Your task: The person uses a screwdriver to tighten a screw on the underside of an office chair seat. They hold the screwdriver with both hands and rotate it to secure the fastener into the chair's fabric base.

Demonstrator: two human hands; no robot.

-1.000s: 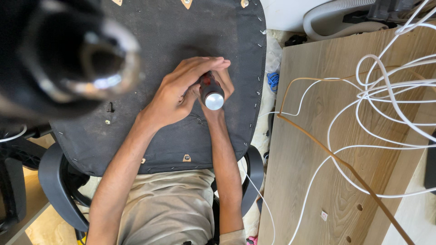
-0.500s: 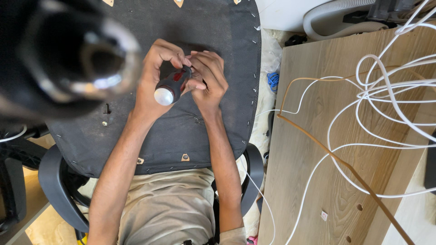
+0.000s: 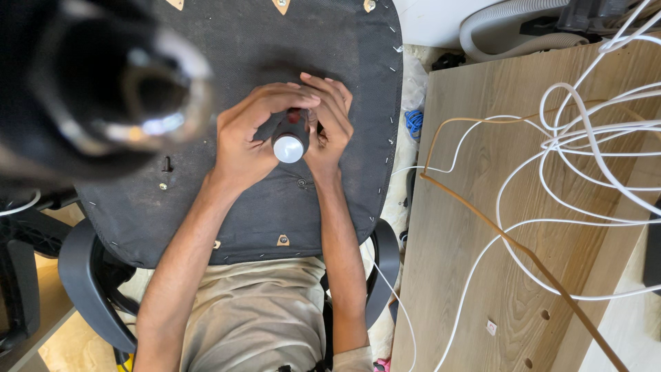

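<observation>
Hands meet over the black underside of an upturned chair seat [image 3: 275, 200] resting on my lap. My left hand [image 3: 241, 141] wraps its fingers around a small dark tool with a round silver end [image 3: 288, 147], standing upright on the seat. My right hand [image 3: 329, 124] curls against the tool's other side, fingertips touching its red part. Beside me, white cable [image 3: 585, 138] loops across a wooden board [image 3: 468, 275].

Head camera, close, straight down.

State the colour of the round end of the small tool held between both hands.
Silvery white, on the tool, in the head view.
</observation>
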